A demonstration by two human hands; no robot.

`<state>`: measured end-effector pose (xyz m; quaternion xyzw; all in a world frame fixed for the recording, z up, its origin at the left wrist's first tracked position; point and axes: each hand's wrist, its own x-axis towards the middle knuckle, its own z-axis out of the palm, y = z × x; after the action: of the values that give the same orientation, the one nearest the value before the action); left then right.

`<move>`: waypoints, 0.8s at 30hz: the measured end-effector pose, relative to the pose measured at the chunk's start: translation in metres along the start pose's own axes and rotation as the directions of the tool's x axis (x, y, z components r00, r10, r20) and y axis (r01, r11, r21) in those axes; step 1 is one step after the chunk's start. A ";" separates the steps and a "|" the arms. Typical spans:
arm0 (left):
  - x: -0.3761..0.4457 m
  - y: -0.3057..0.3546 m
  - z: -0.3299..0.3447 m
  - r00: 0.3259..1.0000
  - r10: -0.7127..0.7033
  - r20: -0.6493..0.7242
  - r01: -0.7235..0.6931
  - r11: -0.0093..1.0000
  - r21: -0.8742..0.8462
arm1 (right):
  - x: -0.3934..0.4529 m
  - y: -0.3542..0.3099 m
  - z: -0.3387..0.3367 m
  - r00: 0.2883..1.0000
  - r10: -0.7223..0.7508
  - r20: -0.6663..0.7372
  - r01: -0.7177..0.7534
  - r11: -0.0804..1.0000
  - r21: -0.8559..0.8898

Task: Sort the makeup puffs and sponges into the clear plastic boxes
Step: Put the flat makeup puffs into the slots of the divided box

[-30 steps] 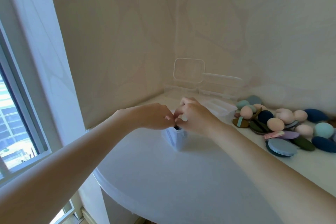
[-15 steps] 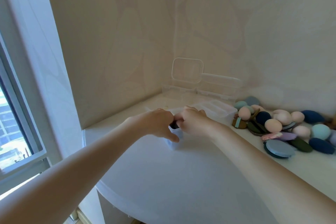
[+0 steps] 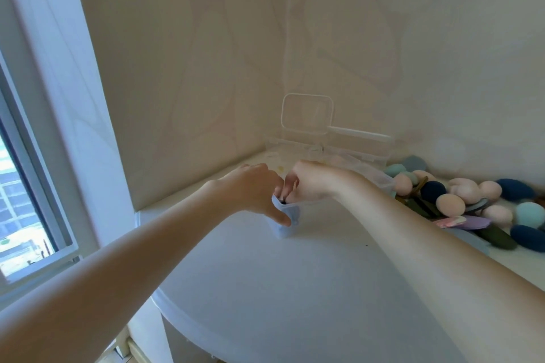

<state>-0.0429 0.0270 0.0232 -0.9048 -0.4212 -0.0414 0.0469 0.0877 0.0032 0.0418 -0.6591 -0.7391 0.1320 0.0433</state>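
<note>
Small clear box upright on the white tabletop. The left hand grips its near wall, thumb curled against the front. The right hand has fingers curled down into the opening, apparently pressing a dark item, which is largely hidden. Loose puffs and sponges lie heaped to the right; larger open clear boxes stand in the corner.
</note>
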 end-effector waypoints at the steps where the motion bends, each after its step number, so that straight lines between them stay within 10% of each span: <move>1: 0.000 0.000 0.000 1.000 0.000 -0.007 0.000 0.999 0.033 | 0.005 -0.003 -0.001 0.999 0.011 0.032 -0.009 0.999 -0.040; 11: 0.003 0.003 0.004 1.000 -0.020 0.013 0.021 0.996 -0.087 | -0.005 0.005 -0.002 0.998 -0.036 -0.057 0.046 0.983 0.178; 24: -0.001 0.001 0.010 0.998 -0.062 0.019 0.063 0.994 -0.087 | 0.005 -0.012 0.007 0.996 0.055 -0.072 -0.053 0.998 0.017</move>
<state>-0.0423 0.0272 0.0128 -0.8927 -0.4474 -0.0538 0.0025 0.0737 0.0055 0.0373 -0.6829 -0.7179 0.1148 0.0716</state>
